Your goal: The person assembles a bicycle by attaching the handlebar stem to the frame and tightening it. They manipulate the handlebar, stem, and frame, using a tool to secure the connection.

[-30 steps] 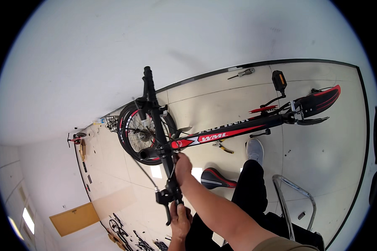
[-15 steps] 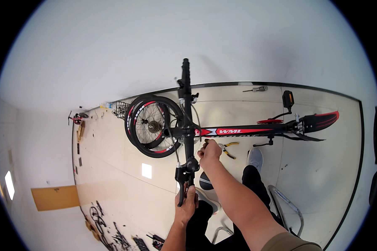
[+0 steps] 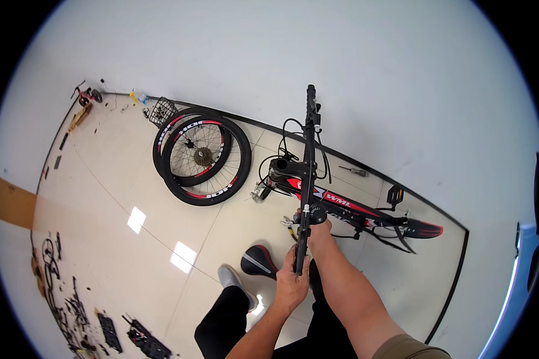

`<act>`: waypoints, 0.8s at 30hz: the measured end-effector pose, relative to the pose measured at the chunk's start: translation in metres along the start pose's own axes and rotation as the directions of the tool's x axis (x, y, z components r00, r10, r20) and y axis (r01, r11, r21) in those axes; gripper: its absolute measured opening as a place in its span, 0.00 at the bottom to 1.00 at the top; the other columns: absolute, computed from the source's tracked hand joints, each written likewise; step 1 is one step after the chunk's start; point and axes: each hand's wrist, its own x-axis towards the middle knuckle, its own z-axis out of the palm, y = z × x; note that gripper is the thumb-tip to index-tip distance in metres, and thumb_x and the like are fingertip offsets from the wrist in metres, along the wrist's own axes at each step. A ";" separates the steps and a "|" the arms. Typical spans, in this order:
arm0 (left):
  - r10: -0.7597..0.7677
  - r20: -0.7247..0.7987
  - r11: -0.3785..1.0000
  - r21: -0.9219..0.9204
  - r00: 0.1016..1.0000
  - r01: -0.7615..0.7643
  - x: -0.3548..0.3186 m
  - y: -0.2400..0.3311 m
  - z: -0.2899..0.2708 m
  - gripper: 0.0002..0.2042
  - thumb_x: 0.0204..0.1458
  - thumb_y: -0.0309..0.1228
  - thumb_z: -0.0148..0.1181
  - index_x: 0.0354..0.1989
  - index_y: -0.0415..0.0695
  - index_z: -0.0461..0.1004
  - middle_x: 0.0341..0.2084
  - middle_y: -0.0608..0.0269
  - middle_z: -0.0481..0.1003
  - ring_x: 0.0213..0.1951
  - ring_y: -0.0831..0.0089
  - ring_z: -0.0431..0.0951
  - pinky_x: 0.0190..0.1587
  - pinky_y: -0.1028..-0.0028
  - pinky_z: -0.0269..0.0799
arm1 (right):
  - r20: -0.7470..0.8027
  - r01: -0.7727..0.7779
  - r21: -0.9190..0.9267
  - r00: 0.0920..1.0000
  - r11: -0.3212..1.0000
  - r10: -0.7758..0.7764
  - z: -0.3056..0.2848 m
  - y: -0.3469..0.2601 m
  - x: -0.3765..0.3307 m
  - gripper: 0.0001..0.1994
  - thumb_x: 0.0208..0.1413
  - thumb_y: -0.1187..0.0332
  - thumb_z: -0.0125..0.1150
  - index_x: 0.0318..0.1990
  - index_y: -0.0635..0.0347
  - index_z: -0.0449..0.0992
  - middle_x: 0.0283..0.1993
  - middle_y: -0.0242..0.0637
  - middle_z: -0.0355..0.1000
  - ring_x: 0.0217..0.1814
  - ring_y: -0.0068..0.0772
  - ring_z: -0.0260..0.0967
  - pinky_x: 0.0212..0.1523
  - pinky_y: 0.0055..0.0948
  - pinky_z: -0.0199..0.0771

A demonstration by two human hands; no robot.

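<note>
A black and red bicycle frame (image 3: 353,203) without wheels slants away to the right, its black handlebar (image 3: 308,173) crossing in front. My left hand (image 3: 293,284) is wrapped around the handlebar's near end. Behind the handlebar, beside a round black bell (image 3: 317,214), is my right hand (image 3: 322,232); its fingers are mostly hidden, so I cannot tell what they touch. Cables loop around the stem (image 3: 283,166). Below it, the fork end (image 3: 259,191) shows near the floor. Pliers (image 3: 291,232) are partly hidden behind the handlebar.
Two wheels (image 3: 245,158) lie overlapped to the left, near a wire basket (image 3: 161,112). A saddle (image 3: 259,261) rests by my feet. A screwdriver-like tool (image 3: 356,172) lies along the wall. Several dark parts (image 3: 144,338) spread at lower left; a rear mudguard (image 3: 425,229) extends right.
My view has turned, and the bicycle now slants down to the right. The handlebar sits farther right. My right hand has gone behind it; my left hand keeps its hold.
</note>
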 end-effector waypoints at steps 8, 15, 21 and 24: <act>-0.178 0.168 0.983 0.083 0.970 0.166 0.017 0.019 -0.113 0.20 0.62 0.35 0.65 0.59 0.40 0.74 0.30 0.64 0.79 0.32 0.79 0.76 0.39 0.74 0.74 | -0.052 0.015 0.056 0.999 0.998 -0.012 -0.006 -0.005 -0.009 0.12 0.72 0.69 0.46 0.56 0.63 0.70 0.47 0.41 0.74 0.39 0.32 0.76 0.40 0.33 0.81; -0.138 0.107 0.978 0.170 0.985 0.118 0.016 0.024 -0.115 0.20 0.61 0.39 0.66 0.55 0.39 0.77 0.29 0.62 0.79 0.33 0.76 0.76 0.40 0.74 0.74 | 0.046 -0.025 0.076 0.999 0.997 0.022 -0.024 0.011 -0.015 0.17 0.74 0.65 0.41 0.64 0.59 0.67 0.47 0.42 0.74 0.39 0.34 0.75 0.40 0.34 0.81; -0.129 0.105 0.981 0.161 0.986 0.111 0.011 0.014 -0.100 0.20 0.62 0.41 0.65 0.55 0.39 0.77 0.24 0.66 0.76 0.28 0.76 0.74 0.34 0.72 0.72 | 0.144 -0.097 0.001 0.985 0.995 0.096 -0.014 0.048 -0.030 0.13 0.69 0.72 0.41 0.50 0.64 0.74 0.36 0.40 0.75 0.33 0.31 0.74 0.35 0.29 0.78; -0.121 0.121 0.976 0.197 0.985 0.096 0.010 0.016 -0.092 0.19 0.63 0.42 0.63 0.53 0.40 0.78 0.22 0.68 0.74 0.25 0.78 0.71 0.29 0.73 0.69 | 0.240 -0.291 -0.069 0.924 0.954 0.299 -0.015 0.087 -0.023 0.10 0.67 0.66 0.48 0.41 0.57 0.77 0.34 0.37 0.76 0.31 0.33 0.73 0.33 0.32 0.78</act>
